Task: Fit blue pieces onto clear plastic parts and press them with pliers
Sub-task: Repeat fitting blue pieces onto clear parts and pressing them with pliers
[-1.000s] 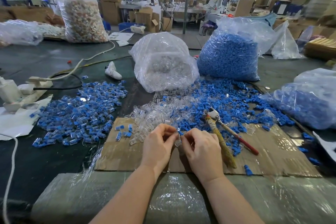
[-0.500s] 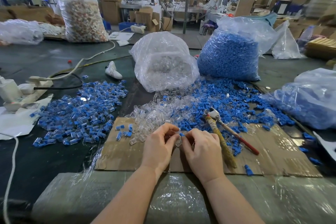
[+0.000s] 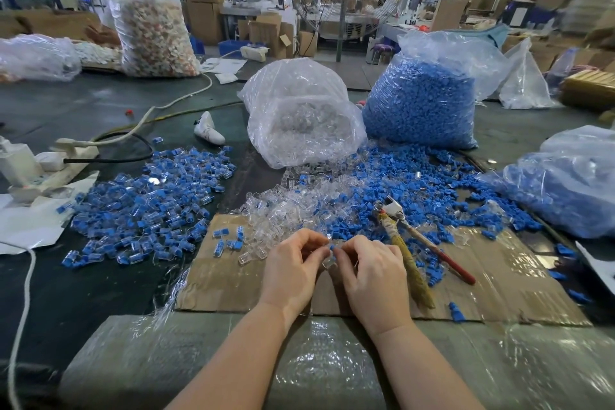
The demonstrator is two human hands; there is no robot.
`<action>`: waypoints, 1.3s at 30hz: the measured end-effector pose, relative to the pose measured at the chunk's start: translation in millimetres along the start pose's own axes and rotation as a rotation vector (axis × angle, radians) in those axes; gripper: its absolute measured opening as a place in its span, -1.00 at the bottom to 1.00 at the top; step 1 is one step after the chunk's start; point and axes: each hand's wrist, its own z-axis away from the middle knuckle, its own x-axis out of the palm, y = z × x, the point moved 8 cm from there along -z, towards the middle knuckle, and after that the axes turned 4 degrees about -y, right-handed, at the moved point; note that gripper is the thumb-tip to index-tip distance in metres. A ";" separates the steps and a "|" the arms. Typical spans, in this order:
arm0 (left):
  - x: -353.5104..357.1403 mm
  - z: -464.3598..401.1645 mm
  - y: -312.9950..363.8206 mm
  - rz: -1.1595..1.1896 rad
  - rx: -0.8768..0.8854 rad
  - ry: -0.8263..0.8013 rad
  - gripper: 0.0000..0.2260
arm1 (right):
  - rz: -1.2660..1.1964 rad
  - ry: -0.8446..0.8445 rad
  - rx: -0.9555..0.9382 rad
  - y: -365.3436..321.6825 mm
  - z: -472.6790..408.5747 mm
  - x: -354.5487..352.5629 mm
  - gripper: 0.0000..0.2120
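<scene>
My left hand (image 3: 293, 268) and my right hand (image 3: 374, 271) meet fingertip to fingertip over the cardboard sheet (image 3: 219, 280). Between them they pinch a clear plastic part (image 3: 327, 261) with a small blue piece (image 3: 331, 247) at its top. Which hand holds which is hard to tell. The pliers (image 3: 416, 250), with one tape-wrapped handle and one red handle, lie on the cardboard just right of my right hand, untouched. Loose clear parts (image 3: 283, 213) and loose blue pieces (image 3: 392, 186) are heaped right beyond my fingers.
A heap of fitted blue-and-clear parts (image 3: 146, 206) lies to the left. Behind stand a bag of clear parts (image 3: 299, 113) and a bag of blue pieces (image 3: 422, 93); another blue-filled bag (image 3: 572, 183) is at the right. A power strip (image 3: 46, 166) and cables lie far left.
Both hands stay in the same place over the cardboard. The fingertips have shifted slightly around the small part; the blue piece now shows between them.
</scene>
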 end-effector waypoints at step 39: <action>-1.0 -2.2 2.2 0.040 -0.035 -0.007 -0.82 | 0.008 -0.011 -0.065 -7.3 -2.3 -7.4 -0.82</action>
